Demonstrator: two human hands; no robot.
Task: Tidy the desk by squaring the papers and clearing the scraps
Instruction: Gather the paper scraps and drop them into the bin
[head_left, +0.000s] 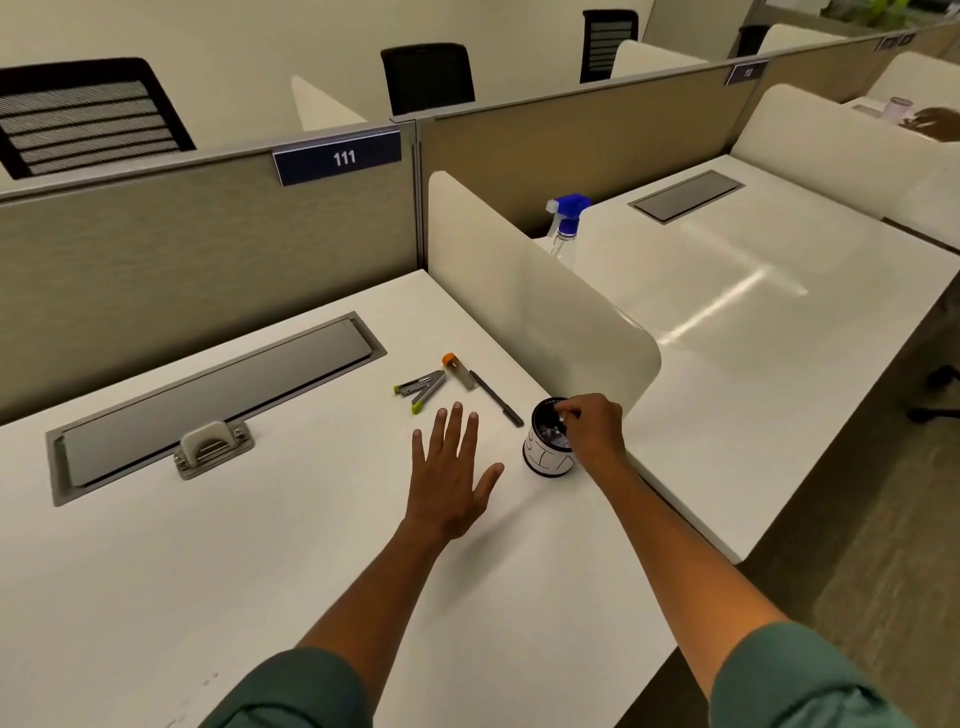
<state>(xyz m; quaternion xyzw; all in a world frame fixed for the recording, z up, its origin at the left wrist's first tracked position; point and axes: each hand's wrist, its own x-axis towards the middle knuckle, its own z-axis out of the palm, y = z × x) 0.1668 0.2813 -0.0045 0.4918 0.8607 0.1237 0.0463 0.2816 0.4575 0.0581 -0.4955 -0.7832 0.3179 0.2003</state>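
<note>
The left hand (451, 480) lies flat with straight fingers (457, 423) on the white worktop (260, 545). The right hand (592, 426) pinches a small white scrap (561, 417) over a black-rimmed cup (548, 447), near a stapler (422, 388) and pen (496, 397).

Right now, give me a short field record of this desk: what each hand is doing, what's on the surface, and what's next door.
left hand: open, fingers spread, over the desk
right hand: pinches a small white scrap over the cup's mouth
cup: black and white, upright near the desk's right edge
stapler: grey with green tips, beyond the left hand
tube: clear, orange cap, lying beside the pen
hole punch: on the grey cable tray lid
spray bottle: behind the divider, neighbouring desk
papers: none visible
</note>
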